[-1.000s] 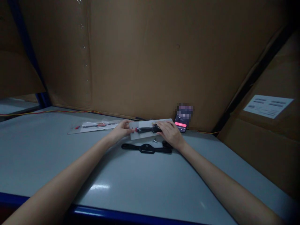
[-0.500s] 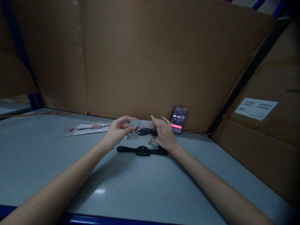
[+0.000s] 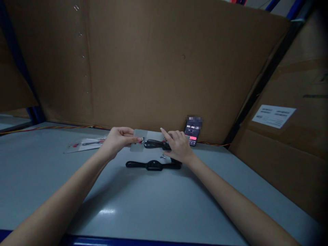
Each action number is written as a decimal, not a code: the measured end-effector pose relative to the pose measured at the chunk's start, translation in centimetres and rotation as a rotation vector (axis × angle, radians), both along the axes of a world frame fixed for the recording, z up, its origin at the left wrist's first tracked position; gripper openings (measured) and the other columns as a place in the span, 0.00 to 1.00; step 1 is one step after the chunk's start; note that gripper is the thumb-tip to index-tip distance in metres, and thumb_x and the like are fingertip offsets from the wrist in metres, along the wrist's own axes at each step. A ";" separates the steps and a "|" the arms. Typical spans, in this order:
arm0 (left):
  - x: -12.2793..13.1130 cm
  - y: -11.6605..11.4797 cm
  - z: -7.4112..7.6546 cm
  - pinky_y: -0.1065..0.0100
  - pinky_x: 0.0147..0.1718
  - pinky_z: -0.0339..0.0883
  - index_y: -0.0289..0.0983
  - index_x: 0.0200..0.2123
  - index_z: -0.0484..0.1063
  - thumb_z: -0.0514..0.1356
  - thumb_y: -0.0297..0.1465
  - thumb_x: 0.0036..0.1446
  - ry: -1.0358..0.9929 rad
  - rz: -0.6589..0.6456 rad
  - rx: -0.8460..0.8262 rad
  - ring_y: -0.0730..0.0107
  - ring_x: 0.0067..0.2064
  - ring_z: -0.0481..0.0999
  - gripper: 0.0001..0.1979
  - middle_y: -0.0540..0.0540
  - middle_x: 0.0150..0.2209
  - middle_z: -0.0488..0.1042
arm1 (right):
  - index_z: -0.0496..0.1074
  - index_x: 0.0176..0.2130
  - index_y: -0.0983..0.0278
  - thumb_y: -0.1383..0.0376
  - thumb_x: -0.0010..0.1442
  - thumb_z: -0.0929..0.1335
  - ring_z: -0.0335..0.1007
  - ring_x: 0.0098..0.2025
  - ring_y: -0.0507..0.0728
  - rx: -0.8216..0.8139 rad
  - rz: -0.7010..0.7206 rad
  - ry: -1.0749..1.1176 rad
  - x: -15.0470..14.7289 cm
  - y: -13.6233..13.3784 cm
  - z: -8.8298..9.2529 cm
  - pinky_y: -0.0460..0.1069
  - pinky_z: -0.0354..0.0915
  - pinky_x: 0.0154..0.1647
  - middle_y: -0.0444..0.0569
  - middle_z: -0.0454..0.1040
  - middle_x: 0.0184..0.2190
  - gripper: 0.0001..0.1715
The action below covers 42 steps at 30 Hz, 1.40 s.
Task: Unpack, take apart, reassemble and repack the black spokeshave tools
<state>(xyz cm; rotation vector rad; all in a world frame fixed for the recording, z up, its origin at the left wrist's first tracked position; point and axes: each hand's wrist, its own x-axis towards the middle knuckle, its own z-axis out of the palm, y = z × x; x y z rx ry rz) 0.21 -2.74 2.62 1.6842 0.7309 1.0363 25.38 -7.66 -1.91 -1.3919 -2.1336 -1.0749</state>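
My left hand (image 3: 119, 140) pinches the left end of a pale card package (image 3: 136, 147) between thumb and fingers, with a small red and dark mark at the thumb tip. A black-handled tool (image 3: 153, 144) lies across the package, its right end covered by my right hand (image 3: 178, 145). The fingers of that hand curl over this end, where a bit of red shows. Just below, on the table, is a black spokeshave body (image 3: 154, 166) with two handles. Between it and the package lies a small metal wing-shaped piece (image 3: 163, 156). A dark part under my right wrist is mostly hidden.
A flat clear package (image 3: 85, 144) with a slim tool inside lies left on the grey table (image 3: 143, 208). A phone (image 3: 192, 131) with a timer leans against the cardboard wall (image 3: 138, 68). Red and yellow wires (image 3: 58, 127) run along the back. A labelled carton (image 3: 279, 143) stands right.
My left hand has shifted slightly left with the package end and the black-handled tool. My right hand stays over the tool's right end. The whole view has moved a little.
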 end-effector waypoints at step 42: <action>-0.2 1.1 0.0 0.71 0.28 0.69 0.33 0.29 0.76 0.67 0.36 0.43 -0.125 0.071 -0.104 0.70 0.27 0.76 0.12 0.44 0.27 0.77 | 0.38 0.64 0.66 0.57 0.44 0.71 0.57 0.44 0.63 -0.090 0.160 0.118 0.4 0.2 -0.4 0.57 0.59 0.46 0.55 0.62 0.43 0.59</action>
